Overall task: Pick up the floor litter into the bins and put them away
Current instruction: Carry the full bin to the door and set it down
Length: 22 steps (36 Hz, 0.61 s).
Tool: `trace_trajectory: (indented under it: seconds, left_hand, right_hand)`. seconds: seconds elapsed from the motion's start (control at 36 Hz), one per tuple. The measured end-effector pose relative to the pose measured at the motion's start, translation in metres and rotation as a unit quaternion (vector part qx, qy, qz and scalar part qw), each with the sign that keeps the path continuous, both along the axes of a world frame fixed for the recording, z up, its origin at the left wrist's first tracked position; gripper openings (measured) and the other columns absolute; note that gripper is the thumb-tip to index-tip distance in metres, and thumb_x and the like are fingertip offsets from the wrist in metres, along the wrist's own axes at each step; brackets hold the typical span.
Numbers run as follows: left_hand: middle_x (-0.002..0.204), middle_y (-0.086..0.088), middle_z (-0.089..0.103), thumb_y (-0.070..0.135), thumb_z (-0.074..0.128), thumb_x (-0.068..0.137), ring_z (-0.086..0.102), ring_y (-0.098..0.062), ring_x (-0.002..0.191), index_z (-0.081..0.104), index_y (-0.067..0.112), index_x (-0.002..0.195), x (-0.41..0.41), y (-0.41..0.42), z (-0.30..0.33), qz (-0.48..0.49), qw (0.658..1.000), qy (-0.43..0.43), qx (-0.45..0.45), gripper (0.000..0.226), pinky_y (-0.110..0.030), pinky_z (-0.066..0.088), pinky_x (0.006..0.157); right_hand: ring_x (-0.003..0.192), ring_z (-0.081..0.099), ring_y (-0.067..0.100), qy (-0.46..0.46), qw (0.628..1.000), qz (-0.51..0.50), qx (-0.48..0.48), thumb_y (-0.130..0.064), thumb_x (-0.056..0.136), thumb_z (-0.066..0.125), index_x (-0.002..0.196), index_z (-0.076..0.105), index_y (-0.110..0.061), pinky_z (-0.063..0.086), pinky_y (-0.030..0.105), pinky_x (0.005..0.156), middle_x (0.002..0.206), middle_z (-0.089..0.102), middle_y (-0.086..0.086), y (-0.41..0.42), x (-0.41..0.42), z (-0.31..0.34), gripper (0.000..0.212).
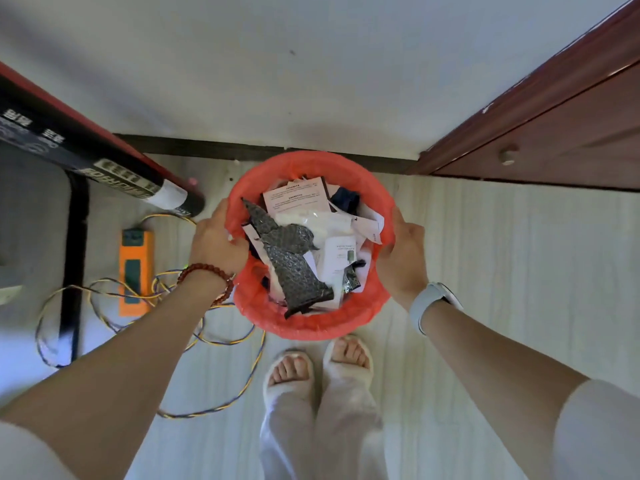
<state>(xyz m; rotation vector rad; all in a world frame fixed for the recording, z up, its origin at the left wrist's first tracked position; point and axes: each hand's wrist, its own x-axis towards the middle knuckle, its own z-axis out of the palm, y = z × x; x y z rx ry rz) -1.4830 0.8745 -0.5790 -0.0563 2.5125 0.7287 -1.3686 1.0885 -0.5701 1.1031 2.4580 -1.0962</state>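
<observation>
A pale plank floor [485, 271] runs up to a white wall [311, 64] with a dark skirting strip [242, 152], hemmed by a dark red wooden cabinet [554, 126] on the right and a black-and-red box [86, 147] on the left, leaving a narrow open gap between. In that gap sits the bin with a red liner [311, 327], full of paper and foil litter [294, 265]. The left hand [218, 237] grips its left rim, thumb curled over the edge; the right hand [401, 258] grips the right rim likewise. A striped cable [214, 341] and an orange device [135, 271] lie beside the left forearm.
</observation>
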Motion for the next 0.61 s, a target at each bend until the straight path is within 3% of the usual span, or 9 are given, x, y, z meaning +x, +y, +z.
trace_trajectory:
  seconds: [0.08,0.17,0.28,0.33,0.42,0.53,0.61]
  left_hand:
    - [0.103,-0.023,0.058,-0.003,0.048,0.077,0.055,-0.036,0.093,0.041,0.021,0.135,-0.002,0.0,-0.003,-0.015,0.999,-0.02,0.025,0.063,-0.034,0.043,0.074]
    - [0.116,-0.02,0.056,0.002,0.048,0.076,0.054,-0.039,0.102,0.039,0.018,0.136,-0.001,-0.003,0.004,-0.041,0.999,-0.025,-0.001,0.063,-0.044,0.047,0.087]
    - [0.105,-0.028,0.057,0.003,0.047,0.078,0.053,-0.043,0.097,0.051,0.005,0.122,0.015,0.004,0.039,-0.074,0.996,-0.03,-0.048,0.044,-0.046,0.044,0.082]
    - [0.11,-0.028,0.056,0.004,0.048,0.079,0.051,-0.041,0.104,0.056,0.003,0.112,0.026,0.012,0.065,-0.106,0.992,-0.044,-0.049,0.034,-0.046,0.043,0.087]
    - [0.124,-0.015,0.054,0.01,0.047,0.086,0.05,-0.032,0.113,0.057,0.012,0.121,0.046,0.027,0.12,-0.145,0.987,-0.052,-0.041,0.036,-0.037,0.042,0.091]
    - [0.122,-0.009,0.056,0.012,0.046,0.089,0.054,-0.028,0.109,0.055,0.014,0.123,0.073,0.048,0.199,-0.177,0.983,-0.039,0.016,0.035,-0.034,0.045,0.087]
    - [0.116,-0.014,0.058,0.012,0.046,0.089,0.057,-0.029,0.103,0.057,0.009,0.113,0.101,0.061,0.259,-0.232,0.972,-0.028,0.037,0.026,-0.035,0.047,0.08]
  right_hand:
    - [0.114,0.046,0.036,-0.033,0.999,0.016,-0.011,0.001,0.087,0.04,0.146,0.021,-0.021,0.038,0.031,0.094,0.129,0.037,0.018,0.004,-0.006,0.004,0.066]
    - [0.11,0.047,0.036,-0.061,0.997,0.049,-0.007,-0.002,0.088,0.039,0.146,0.019,-0.024,0.04,0.033,0.089,0.124,0.042,0.017,0.004,-0.005,0.015,0.065]
    - [0.117,0.044,0.037,-0.111,0.991,0.077,-0.006,-0.01,0.093,0.036,0.142,0.03,-0.015,0.04,0.039,0.097,0.129,0.043,0.019,0.001,0.009,0.044,0.05]
    - [0.121,0.043,0.036,-0.124,0.99,0.068,-0.025,-0.012,0.094,0.035,0.14,0.035,-0.012,0.039,0.037,0.1,0.13,0.044,0.02,-0.001,0.017,0.071,0.046]
    - [0.125,0.041,0.031,-0.117,0.991,0.061,-0.03,-0.011,0.094,0.034,0.139,0.038,-0.014,0.037,0.035,0.102,0.132,0.045,0.016,-0.005,0.037,0.122,0.045]
    - [0.124,0.044,0.026,-0.086,0.995,0.03,-0.035,-0.01,0.095,0.036,0.135,0.044,-0.014,0.036,0.03,0.099,0.13,0.048,0.013,-0.009,0.066,0.193,0.041]
    - [0.117,0.05,0.028,-0.05,0.997,-0.028,-0.048,-0.008,0.094,0.036,0.128,0.05,-0.012,0.038,0.03,0.097,0.125,0.052,0.014,-0.009,0.101,0.258,0.037]
